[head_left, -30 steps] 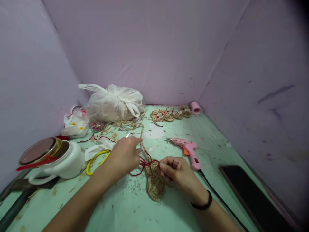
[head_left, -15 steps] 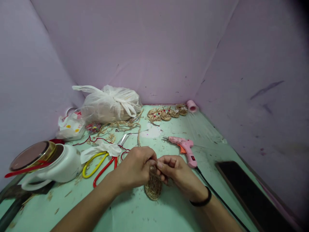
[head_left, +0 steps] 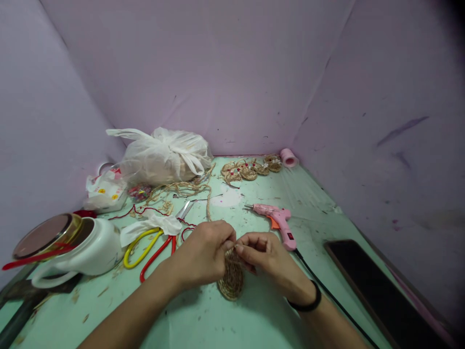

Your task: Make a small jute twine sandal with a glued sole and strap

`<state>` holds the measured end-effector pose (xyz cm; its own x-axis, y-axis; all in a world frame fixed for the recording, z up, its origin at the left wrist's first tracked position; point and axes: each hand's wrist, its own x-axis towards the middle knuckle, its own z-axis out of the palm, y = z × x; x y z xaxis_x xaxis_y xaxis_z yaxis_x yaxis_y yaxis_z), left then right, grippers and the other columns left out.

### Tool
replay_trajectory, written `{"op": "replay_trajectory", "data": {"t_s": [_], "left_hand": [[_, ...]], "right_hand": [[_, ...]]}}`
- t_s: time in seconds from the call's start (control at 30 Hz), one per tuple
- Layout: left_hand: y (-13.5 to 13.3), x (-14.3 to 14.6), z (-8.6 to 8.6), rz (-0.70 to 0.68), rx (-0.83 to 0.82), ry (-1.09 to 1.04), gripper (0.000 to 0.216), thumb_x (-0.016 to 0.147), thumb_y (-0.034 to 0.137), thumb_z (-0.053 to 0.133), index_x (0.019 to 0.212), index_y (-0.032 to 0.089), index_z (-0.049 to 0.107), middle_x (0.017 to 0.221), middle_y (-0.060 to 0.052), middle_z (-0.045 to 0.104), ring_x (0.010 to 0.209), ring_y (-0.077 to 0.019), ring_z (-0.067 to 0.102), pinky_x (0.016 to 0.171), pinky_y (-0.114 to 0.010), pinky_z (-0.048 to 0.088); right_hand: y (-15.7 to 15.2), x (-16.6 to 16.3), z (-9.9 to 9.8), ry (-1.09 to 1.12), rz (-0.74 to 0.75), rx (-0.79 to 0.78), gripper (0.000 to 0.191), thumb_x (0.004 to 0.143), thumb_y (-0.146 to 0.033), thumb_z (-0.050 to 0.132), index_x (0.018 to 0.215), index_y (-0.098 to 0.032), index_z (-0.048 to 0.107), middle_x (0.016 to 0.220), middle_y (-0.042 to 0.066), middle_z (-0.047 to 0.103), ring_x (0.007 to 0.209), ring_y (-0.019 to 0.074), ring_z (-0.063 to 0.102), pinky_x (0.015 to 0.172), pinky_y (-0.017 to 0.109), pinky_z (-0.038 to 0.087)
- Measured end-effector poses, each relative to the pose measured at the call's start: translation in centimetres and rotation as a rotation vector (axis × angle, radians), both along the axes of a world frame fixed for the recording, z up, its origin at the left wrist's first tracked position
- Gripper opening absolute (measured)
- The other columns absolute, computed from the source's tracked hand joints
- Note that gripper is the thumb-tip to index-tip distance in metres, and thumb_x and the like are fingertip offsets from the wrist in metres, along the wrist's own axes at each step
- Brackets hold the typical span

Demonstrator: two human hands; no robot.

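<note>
Between my hands hangs a flat oval sole shape of coiled, braided straw rope (head_left: 231, 281), its long side towards me. My left hand (head_left: 209, 252) is closed on its top end, fingers curled and the back of the hand hiding part of it. At the same end my right hand (head_left: 265, 257) pinches with thumb and forefinger, close against the left fingertips; what lies in that pinch is too small to make out. A length of straw rope (head_left: 208, 203) runs from behind my left hand to the pile at the back.
Left of my hands lie scissors (head_left: 160, 252) with red and yellow handles, a white teapot (head_left: 96, 247), a lid and a hammer (head_left: 22, 291). A pink glue gun (head_left: 272, 213) and a phone (head_left: 378, 286) lie right. Behind are a plastic bag (head_left: 167, 155) and several straw pieces (head_left: 249, 172).
My right hand's lower fingers have shifted slightly beside the straw piece. Both hands stay at its top end, and the camera view has moved a little.
</note>
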<state>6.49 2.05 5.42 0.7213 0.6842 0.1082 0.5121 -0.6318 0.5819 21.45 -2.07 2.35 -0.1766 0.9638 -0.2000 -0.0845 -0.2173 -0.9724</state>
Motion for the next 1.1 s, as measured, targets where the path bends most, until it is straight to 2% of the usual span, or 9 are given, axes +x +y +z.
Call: {"op": "replay_trajectory", "data": {"t_s": [0.2,0.43,0.57,0.7,0.8,0.87,0.93,1.0,1.1], "left_hand": [[0.5,-0.9,1.0,-0.026,-0.095,0.076,0.016,0.077,0.014,0.043,0.076,0.016,0.058,0.069,0.000,0.057,0.063,-0.0110,0.050,0.057,-0.021,0.036],[0.4,-1.9,2.3,-0.115,0.029,0.077,0.019,0.076,0.010,0.044,0.072,0.014,0.062,0.071,-0.003,0.056,0.066,-0.0119,0.050,0.061,-0.023,0.036],[0.7,-1.0,0.9,-0.026,-0.127,-0.099,0.014,0.071,0.011,0.048,0.067,0.012,0.061,0.064,-0.001,0.056,0.061,-0.0104,0.050,0.057,-0.021,0.037],[1.1,0.1,-1.6,0.152,-0.363,-0.170,0.013,0.070,0.019,0.050,0.061,0.012,0.057,0.050,0.003,0.047,0.048,-0.0083,0.041,0.045,-0.019,0.031],[0.1,0.6,-2.5,0.123,-0.049,-0.059,0.018,0.069,0.013,0.045,0.052,0.013,0.052,0.046,0.003,0.042,0.046,-0.0082,0.038,0.045,-0.022,0.024],[-0.7,0.7,-2.1,0.066,0.220,0.050,0.014,0.066,0.012,0.044,0.057,0.013,0.054,0.051,0.000,0.047,0.047,-0.0097,0.039,0.046,-0.023,0.021],[-1.1,0.4,-1.2,0.006,0.344,0.126,0.012,0.065,0.012,0.045,0.062,0.013,0.056,0.056,-0.002,0.052,0.049,-0.0112,0.042,0.046,-0.024,0.020],[-1.0,-0.2,-0.3,-0.040,0.307,0.138,0.011,0.065,0.012,0.045,0.061,0.014,0.055,0.056,-0.002,0.052,0.050,-0.0116,0.043,0.047,-0.024,0.022],[0.1,-0.9,0.1,-0.044,-0.074,-0.045,0.012,0.068,0.017,0.048,0.058,0.014,0.053,0.052,0.000,0.050,0.050,-0.0106,0.045,0.049,-0.022,0.029]], "right_hand": [[0.0,-0.4,-0.5,-0.073,-0.051,-0.009,0.015,0.063,-0.026,0.058,0.054,-0.015,0.052,0.042,-0.008,0.036,0.038,0.0036,0.027,0.037,0.019,0.021],[-0.1,-0.6,-0.3,-0.088,0.039,0.006,0.019,0.065,-0.029,0.058,0.053,-0.016,0.049,0.045,-0.008,0.035,0.041,0.0041,0.025,0.038,0.020,0.020],[-0.6,-0.9,0.0,-0.082,0.093,0.108,0.018,0.067,-0.025,0.056,0.053,-0.016,0.049,0.047,-0.006,0.038,0.043,0.0051,0.029,0.041,0.019,0.023],[-0.8,-1.1,-0.6,-0.172,-0.158,0.264,0.017,0.071,-0.028,0.053,0.059,-0.016,0.053,0.050,-0.004,0.044,0.044,0.0073,0.036,0.041,0.020,0.028],[-0.5,-1.0,-1.4,-0.346,-0.365,0.383,0.018,0.073,-0.026,0.052,0.060,-0.015,0.054,0.050,-0.002,0.047,0.045,0.0091,0.040,0.043,0.021,0.031],[-0.4,-0.8,-1.9,-0.498,-0.393,0.490,0.017,0.075,-0.022,0.051,0.060,-0.015,0.055,0.052,0.000,0.050,0.049,0.0105,0.044,0.046,0.022,0.033],[-0.4,-0.7,-2.1,-0.608,-0.314,0.601,0.015,0.075,-0.018,0.050,0.061,-0.014,0.056,0.055,0.000,0.051,0.051,0.0109,0.045,0.048,0.023,0.032],[-0.5,-0.6,-1.9,-0.631,-0.175,0.689,0.013,0.074,-0.015,0.049,0.062,-0.014,0.055,0.056,0.000,0.049,0.052,0.0102,0.043,0.049,0.023,0.031],[-0.7,-0.6,-1.3,-0.513,-0.012,0.675,0.016,0.074,-0.016,0.049,0.059,-0.014,0.053,0.053,-0.002,0.046,0.049,0.0089,0.040,0.048,0.022,0.030]]}}
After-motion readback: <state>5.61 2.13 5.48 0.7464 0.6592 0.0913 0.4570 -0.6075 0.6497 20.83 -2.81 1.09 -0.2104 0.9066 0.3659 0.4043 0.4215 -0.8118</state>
